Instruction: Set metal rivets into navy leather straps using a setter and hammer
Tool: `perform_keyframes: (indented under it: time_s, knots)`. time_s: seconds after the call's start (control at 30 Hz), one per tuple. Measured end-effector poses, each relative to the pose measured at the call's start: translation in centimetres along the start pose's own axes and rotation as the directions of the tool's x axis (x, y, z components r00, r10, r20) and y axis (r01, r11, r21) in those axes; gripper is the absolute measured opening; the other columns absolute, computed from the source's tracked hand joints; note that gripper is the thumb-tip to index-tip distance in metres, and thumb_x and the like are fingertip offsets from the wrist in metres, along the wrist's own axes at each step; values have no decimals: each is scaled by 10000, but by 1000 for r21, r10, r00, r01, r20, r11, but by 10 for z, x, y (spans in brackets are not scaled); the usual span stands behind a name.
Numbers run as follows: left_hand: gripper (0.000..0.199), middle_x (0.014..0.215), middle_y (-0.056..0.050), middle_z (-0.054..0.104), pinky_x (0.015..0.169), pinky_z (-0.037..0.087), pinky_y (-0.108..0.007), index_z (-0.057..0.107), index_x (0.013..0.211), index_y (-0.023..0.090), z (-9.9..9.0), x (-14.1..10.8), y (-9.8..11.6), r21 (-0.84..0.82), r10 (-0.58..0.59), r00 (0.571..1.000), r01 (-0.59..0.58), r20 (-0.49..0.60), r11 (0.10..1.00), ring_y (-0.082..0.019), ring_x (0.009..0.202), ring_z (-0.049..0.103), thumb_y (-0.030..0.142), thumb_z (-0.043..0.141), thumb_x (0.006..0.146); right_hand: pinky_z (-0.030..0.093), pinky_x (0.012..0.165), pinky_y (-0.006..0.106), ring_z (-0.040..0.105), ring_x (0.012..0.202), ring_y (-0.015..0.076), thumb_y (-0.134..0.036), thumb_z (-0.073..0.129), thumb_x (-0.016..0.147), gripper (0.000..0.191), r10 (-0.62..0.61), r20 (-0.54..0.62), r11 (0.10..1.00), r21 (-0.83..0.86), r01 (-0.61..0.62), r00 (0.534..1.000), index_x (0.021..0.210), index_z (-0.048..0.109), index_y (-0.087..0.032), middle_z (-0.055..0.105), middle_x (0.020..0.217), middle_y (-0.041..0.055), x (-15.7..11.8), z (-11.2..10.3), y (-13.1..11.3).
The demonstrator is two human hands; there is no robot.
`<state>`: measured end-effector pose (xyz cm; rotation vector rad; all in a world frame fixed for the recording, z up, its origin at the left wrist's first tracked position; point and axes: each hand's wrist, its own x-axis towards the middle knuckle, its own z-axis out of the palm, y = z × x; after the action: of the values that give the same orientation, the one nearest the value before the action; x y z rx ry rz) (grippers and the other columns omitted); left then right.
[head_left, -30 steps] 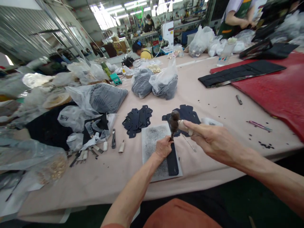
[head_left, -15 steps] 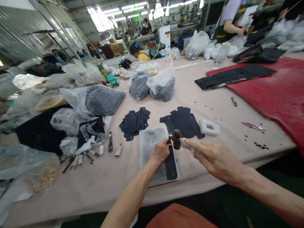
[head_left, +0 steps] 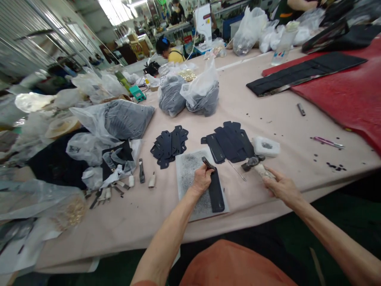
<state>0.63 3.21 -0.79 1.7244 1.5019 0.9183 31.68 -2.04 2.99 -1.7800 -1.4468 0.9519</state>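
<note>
Because the left hand [head_left: 202, 180] pinches a tilted punch [head_left: 208, 163] against a black strip [head_left: 216, 190], the strip lies pinned on a speckled slab [head_left: 188, 178]; the right hand [head_left: 282, 186] clenches a mallet [head_left: 258, 167] by its pale handle, head low beside black cut pieces [head_left: 229, 142].

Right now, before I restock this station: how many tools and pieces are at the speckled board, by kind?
Hammers, in the right hand: 1
Metal punches, in the left hand: 1
Thin metal rods: 1
Black strips on the speckled board: 1
Total: 4
</note>
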Motion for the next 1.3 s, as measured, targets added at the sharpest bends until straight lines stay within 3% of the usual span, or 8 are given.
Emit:
perform_keyframes:
  time_s: [0.1, 0.17, 0.37, 0.5, 0.77, 0.9, 1.1, 1.3]
  knots:
    - [221, 949, -38, 744, 855, 544, -303, 681, 947, 188, -1, 0, 4, -40, -25, 999, 24, -24, 999, -176, 887, 688, 68, 527, 843, 496, 637, 382, 631, 746, 264, -402, 580, 847, 397, -164, -36, 860, -495, 125, 986, 1148, 675, -160, 680, 910, 139, 1, 8, 5]
    - [217, 947, -38, 744, 862, 545, -309, 685, 938, 193, -1, 0, 6, -39, -42, 998, 40, -39, 998, -178, 894, 685, 77, 523, 851, 483, 772, 424, 621, 930, 307, -360, 549, 870, 358, -266, -59, 798, -574, 185, 962, 1124, 667, -137, 652, 1076, 197, 4, 23, -13]
    - [217, 946, -33, 748, 874, 546, -304, 700, 894, 219, -2, 0, 11, -35, -67, 995, 65, -80, 997, -177, 908, 686, 92, 529, 857, 462, 757, 321, 644, 835, 224, -366, 570, 841, 356, -44, 210, 986, -150, 77, 977, 1110, 629, -141, 695, 884, 89, 14, 116, -77]
    - [203, 949, -36, 755, 859, 549, -294, 707, 912, 217, -2, 0, 11, -78, -146, 983, 138, -113, 987, -176, 902, 694, 123, 532, 869, 415, 682, 298, 612, 757, 203, -259, 541, 795, 194, 20, 169, 996, -87, -5, 985, 941, 617, -158, 663, 785, 61, 18, 154, -79]
    - [221, 891, -92, 756, 799, 567, -326, 697, 892, 124, 3, 3, -4, -574, -304, 922, 119, -240, 811, -198, 824, 710, 302, 570, 862, 403, 559, 276, 559, 598, 167, -282, 594, 658, 162, 95, 301, 908, 366, -207, 949, 800, 603, -204, 625, 651, -24, 24, 159, -54]
    - [216, 869, -86, 757, 798, 561, -329, 728, 876, 135, -1, -3, -3, -533, -274, 934, 116, -228, 838, -206, 817, 708, 310, 607, 840, 439, 596, 285, 592, 642, 173, -275, 658, 603, 255, 105, 354, 741, 595, -310, 929, 850, 653, -212, 674, 715, -24, 18, 162, -55]
    - [217, 923, -98, 755, 825, 550, -349, 744, 895, 155, -1, -14, 3, -446, -233, 940, 102, -249, 889, -224, 876, 699, 298, 586, 860, 419, 577, 264, 545, 582, 138, -176, 694, 529, 243, 162, 463, 544, 695, -470, 871, 764, 639, -209, 643, 656, -47, 11, 152, -62]
    - [230, 854, -69, 731, 757, 592, -350, 683, 899, 146, 5, -15, 19, -731, -353, 913, 99, -202, 675, -197, 778, 703, 359, 642, 822, 400, 603, 237, 527, 617, 122, -100, 640, 473, 238, 104, 516, 489, 718, -495, 850, 691, 608, -190, 630, 660, -40, 13, 141, -73]
